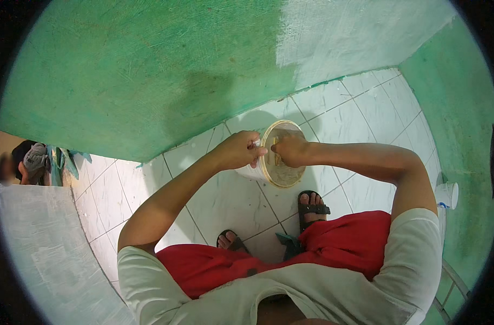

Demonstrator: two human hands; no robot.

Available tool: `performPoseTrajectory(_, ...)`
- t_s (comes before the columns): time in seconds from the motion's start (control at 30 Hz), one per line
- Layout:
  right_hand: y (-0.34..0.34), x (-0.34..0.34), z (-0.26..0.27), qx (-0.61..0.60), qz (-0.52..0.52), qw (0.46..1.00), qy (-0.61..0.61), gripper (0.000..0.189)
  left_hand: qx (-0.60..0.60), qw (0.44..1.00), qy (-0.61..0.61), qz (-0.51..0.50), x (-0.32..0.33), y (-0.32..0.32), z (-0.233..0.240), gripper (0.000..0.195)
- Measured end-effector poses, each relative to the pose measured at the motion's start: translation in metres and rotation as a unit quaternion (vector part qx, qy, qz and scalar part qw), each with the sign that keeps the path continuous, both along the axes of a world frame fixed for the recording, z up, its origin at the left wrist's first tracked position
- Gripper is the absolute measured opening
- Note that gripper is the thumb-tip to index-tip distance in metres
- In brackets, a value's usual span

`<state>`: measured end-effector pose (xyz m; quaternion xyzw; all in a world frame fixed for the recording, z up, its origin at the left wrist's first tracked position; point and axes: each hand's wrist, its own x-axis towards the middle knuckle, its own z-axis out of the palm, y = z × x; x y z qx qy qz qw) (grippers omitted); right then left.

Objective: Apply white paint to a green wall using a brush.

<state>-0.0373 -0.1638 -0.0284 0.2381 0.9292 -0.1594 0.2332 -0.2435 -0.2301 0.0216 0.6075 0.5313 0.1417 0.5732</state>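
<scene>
Before me a round plastic bucket [247, 174] is held tilted above the floor, its pale rim turned towards the right. My left hand [247, 149] grips a white part at the bucket's rim, perhaps its handle. Inside the bucket's mouth, my right hand [290, 150] is closed on a small yellowish tool, whose kind I cannot tell; its far end is hidden. Greyish-white residue coats the bucket's inside. The green wall [149, 73] behind the bucket bears a whitish coated patch [352, 36] at the upper right.
White tiles [230, 199] cover the floor around my sandalled feet. A white container [448, 196] stands by the right wall, near metal bars [454, 280] at the lower right. At the far left, another person [31, 162] is beside teal cloth [62, 162] and a whitish wall [39, 243].
</scene>
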Motion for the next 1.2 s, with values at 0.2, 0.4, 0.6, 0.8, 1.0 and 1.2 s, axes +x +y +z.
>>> performPoseTrajectory(0.2, -0.003, 0.007, 0.008, 0.020, 0.015, 1.000, 0.005, 0.031, -0.003, 1.000, -0.009, 0.004, -0.006, 0.000, -0.005, 0.020)
performPoseTrajectory(0.4, -0.006, 0.010, 0.016, 0.022, -0.002, 1.000, -0.005, 0.029, 0.004, 1.000, -0.010, 0.025, -0.003, 0.002, -0.001, 0.023)
performPoseTrajectory(0.6, -0.005, 0.007, 0.021, 0.001, 0.021, 0.999, -0.050, 0.034, 0.021, 1.000, -0.012, 0.011, -0.005, 0.003, -0.006, 0.023)
performPoseTrajectory(0.8, -0.002, 0.003, 0.013, -0.051, -0.045, 0.996, -0.059, 0.036, 0.008, 1.000, 0.012, -0.004, -0.003, 0.003, 0.002, 0.021)
performPoseTrajectory(1.0, 0.010, -0.007, -0.006, -0.064, -0.003, 0.996, -0.061, 0.023, 0.011, 1.000, -0.005, 0.007, -0.005, 0.003, -0.001, 0.021)
performPoseTrajectory(1.2, 0.009, -0.008, 0.007, -0.204, -0.207, 0.956, -0.042, 0.016, 0.009, 1.000, 0.013, -0.002, -0.007, 0.001, -0.001, 0.020)
